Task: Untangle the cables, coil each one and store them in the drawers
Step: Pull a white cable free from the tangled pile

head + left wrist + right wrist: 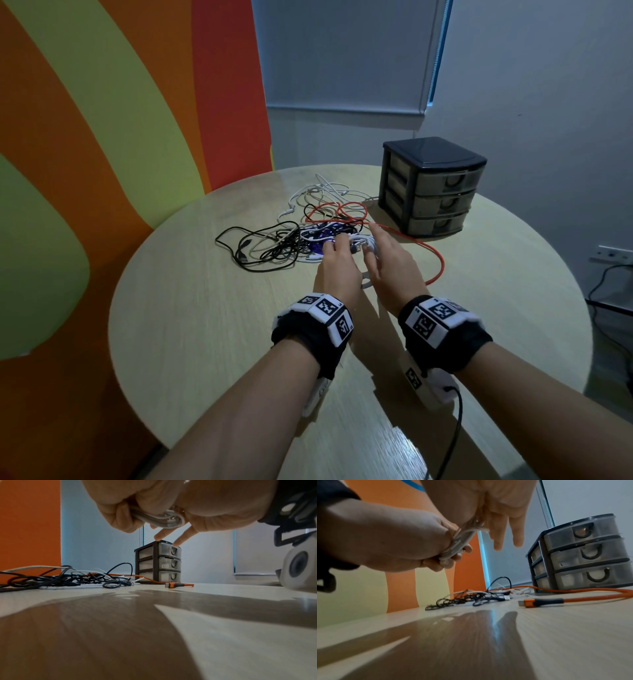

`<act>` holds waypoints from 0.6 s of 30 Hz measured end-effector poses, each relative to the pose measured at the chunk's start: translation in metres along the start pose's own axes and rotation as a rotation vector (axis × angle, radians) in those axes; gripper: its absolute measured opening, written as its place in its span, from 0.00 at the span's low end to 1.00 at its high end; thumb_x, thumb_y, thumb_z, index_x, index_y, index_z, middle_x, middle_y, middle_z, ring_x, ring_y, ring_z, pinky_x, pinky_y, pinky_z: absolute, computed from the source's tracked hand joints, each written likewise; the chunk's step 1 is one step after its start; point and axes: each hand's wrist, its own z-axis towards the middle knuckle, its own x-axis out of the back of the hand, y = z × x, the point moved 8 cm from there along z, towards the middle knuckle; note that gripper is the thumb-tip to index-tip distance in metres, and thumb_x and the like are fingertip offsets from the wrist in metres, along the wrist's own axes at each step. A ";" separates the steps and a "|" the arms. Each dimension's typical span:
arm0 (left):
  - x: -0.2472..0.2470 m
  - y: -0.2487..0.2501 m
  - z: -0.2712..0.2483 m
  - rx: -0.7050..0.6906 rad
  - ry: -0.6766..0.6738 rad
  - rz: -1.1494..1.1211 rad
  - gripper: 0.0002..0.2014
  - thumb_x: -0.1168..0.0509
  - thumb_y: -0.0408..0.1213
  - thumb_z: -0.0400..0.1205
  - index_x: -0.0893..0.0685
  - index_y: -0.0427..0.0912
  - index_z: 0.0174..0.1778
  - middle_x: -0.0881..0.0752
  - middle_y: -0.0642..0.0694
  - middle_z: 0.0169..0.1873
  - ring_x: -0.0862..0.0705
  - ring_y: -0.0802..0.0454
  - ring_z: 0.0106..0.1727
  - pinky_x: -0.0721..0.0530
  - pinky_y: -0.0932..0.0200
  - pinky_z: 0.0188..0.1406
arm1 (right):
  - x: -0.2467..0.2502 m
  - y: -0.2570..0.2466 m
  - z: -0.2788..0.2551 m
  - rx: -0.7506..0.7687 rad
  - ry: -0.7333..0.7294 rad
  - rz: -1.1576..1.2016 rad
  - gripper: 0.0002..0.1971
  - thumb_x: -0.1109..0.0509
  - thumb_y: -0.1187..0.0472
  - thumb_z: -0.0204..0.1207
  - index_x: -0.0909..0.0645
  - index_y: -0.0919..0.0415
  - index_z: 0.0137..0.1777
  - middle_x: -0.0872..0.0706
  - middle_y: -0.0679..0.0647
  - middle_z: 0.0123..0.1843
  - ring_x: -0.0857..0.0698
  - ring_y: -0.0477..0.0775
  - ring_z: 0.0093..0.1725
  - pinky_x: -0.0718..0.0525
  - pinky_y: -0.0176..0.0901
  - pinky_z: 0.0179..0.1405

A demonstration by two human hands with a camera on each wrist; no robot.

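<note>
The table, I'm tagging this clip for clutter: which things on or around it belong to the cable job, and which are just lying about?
Belongs to the job:
- white cable, coiled, held by the left hand and right hand
- cable pile
- orange cable
- drawers, all closed

Just there:
- table
- wall socket
- window blind

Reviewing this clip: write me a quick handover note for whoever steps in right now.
Left hand: grips a coiled white cable above the table.
Right hand: thumb and forefinger pinch the same coil, other fingers straight.
Remaining tangle of black, white and purple cables lies left of the drawer unit; the orange cable trails out of it past the unit's front.
Done: one white cable coiled.
Left: all three drawers look closed; store this coil, then untangle, coil and store the rest.
</note>
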 end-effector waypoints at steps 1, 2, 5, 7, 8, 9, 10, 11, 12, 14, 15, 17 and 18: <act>-0.001 0.000 0.000 0.004 -0.010 0.002 0.18 0.47 0.26 0.83 0.29 0.39 0.69 0.26 0.36 0.64 0.22 0.39 0.60 0.27 0.54 0.50 | 0.001 -0.002 0.000 0.014 0.005 -0.016 0.26 0.45 0.61 0.85 0.44 0.63 0.81 0.36 0.59 0.81 0.31 0.59 0.76 0.35 0.46 0.72; -0.001 -0.001 -0.001 0.007 -0.019 0.009 0.18 0.47 0.26 0.83 0.29 0.39 0.69 0.26 0.37 0.64 0.23 0.39 0.60 0.27 0.54 0.50 | 0.000 -0.004 -0.001 0.022 -0.005 -0.056 0.26 0.46 0.61 0.85 0.46 0.64 0.82 0.39 0.59 0.82 0.32 0.59 0.77 0.35 0.50 0.74; -0.002 -0.003 -0.002 0.018 -0.035 0.030 0.18 0.47 0.24 0.83 0.30 0.38 0.69 0.26 0.36 0.64 0.23 0.39 0.60 0.27 0.55 0.51 | -0.005 -0.003 -0.001 0.024 -0.062 -0.287 0.29 0.50 0.58 0.86 0.57 0.65 0.83 0.51 0.58 0.85 0.45 0.54 0.83 0.44 0.56 0.79; -0.003 -0.004 -0.001 0.032 -0.049 0.040 0.19 0.47 0.24 0.83 0.30 0.38 0.69 0.26 0.36 0.65 0.23 0.40 0.61 0.27 0.55 0.53 | -0.007 -0.002 0.001 0.027 -0.080 -0.408 0.30 0.52 0.56 0.86 0.61 0.66 0.82 0.56 0.59 0.85 0.52 0.52 0.84 0.49 0.58 0.80; -0.004 -0.005 -0.001 0.045 -0.057 0.046 0.19 0.46 0.25 0.83 0.31 0.38 0.70 0.27 0.36 0.65 0.24 0.40 0.62 0.27 0.55 0.53 | -0.008 -0.001 0.001 0.027 -0.088 -0.450 0.30 0.53 0.56 0.87 0.62 0.67 0.82 0.58 0.59 0.85 0.53 0.52 0.84 0.50 0.59 0.80; -0.005 -0.005 -0.001 0.059 -0.064 0.054 0.19 0.46 0.25 0.83 0.31 0.39 0.70 0.27 0.36 0.65 0.24 0.41 0.62 0.27 0.55 0.54 | -0.008 0.000 0.001 0.029 -0.093 -0.485 0.30 0.54 0.56 0.87 0.62 0.68 0.82 0.58 0.60 0.85 0.54 0.53 0.84 0.51 0.60 0.80; -0.005 -0.006 -0.001 0.071 -0.068 0.062 0.19 0.45 0.25 0.83 0.32 0.39 0.70 0.27 0.37 0.66 0.24 0.41 0.63 0.27 0.56 0.54 | -0.008 -0.001 0.001 0.038 -0.094 -0.515 0.30 0.55 0.56 0.87 0.62 0.68 0.82 0.58 0.61 0.85 0.54 0.54 0.84 0.52 0.62 0.80; -0.005 -0.006 -0.001 0.080 -0.071 0.068 0.19 0.44 0.26 0.83 0.32 0.39 0.71 0.27 0.37 0.66 0.24 0.42 0.63 0.27 0.56 0.54 | -0.007 -0.002 0.001 0.049 -0.092 -0.537 0.29 0.56 0.56 0.87 0.61 0.69 0.82 0.57 0.62 0.85 0.53 0.54 0.84 0.52 0.63 0.79; -0.006 -0.007 -0.001 0.085 -0.072 0.071 0.20 0.44 0.26 0.83 0.32 0.40 0.71 0.28 0.37 0.66 0.24 0.42 0.63 0.27 0.56 0.54 | -0.007 -0.001 0.002 0.054 -0.093 -0.544 0.29 0.56 0.56 0.87 0.61 0.68 0.82 0.57 0.62 0.85 0.53 0.54 0.84 0.52 0.63 0.79; -0.006 -0.007 -0.001 0.084 -0.068 0.073 0.20 0.44 0.25 0.83 0.32 0.40 0.71 0.27 0.37 0.66 0.24 0.42 0.63 0.28 0.57 0.52 | -0.006 0.001 0.003 0.028 -0.110 -0.527 0.28 0.59 0.56 0.86 0.59 0.66 0.82 0.56 0.59 0.85 0.52 0.52 0.84 0.51 0.62 0.80; -0.005 -0.007 -0.001 0.078 -0.062 0.077 0.20 0.44 0.25 0.83 0.32 0.39 0.71 0.27 0.37 0.66 0.23 0.42 0.62 0.29 0.58 0.50 | -0.006 0.003 0.004 0.005 -0.120 -0.504 0.28 0.61 0.56 0.85 0.58 0.65 0.83 0.56 0.58 0.85 0.51 0.51 0.84 0.49 0.60 0.80; -0.005 -0.006 0.000 0.066 -0.056 0.084 0.19 0.46 0.25 0.83 0.32 0.39 0.71 0.27 0.36 0.66 0.23 0.42 0.61 0.31 0.60 0.47 | -0.004 0.004 0.005 -0.050 -0.109 -0.409 0.27 0.61 0.56 0.86 0.52 0.65 0.83 0.48 0.57 0.85 0.43 0.52 0.82 0.41 0.57 0.78; -0.005 -0.006 0.000 0.064 -0.054 0.084 0.19 0.46 0.25 0.83 0.32 0.38 0.71 0.27 0.36 0.65 0.23 0.41 0.61 0.31 0.60 0.47 | -0.002 0.004 0.005 -0.076 -0.080 -0.330 0.25 0.58 0.56 0.87 0.46 0.66 0.81 0.40 0.60 0.83 0.35 0.56 0.79 0.35 0.56 0.75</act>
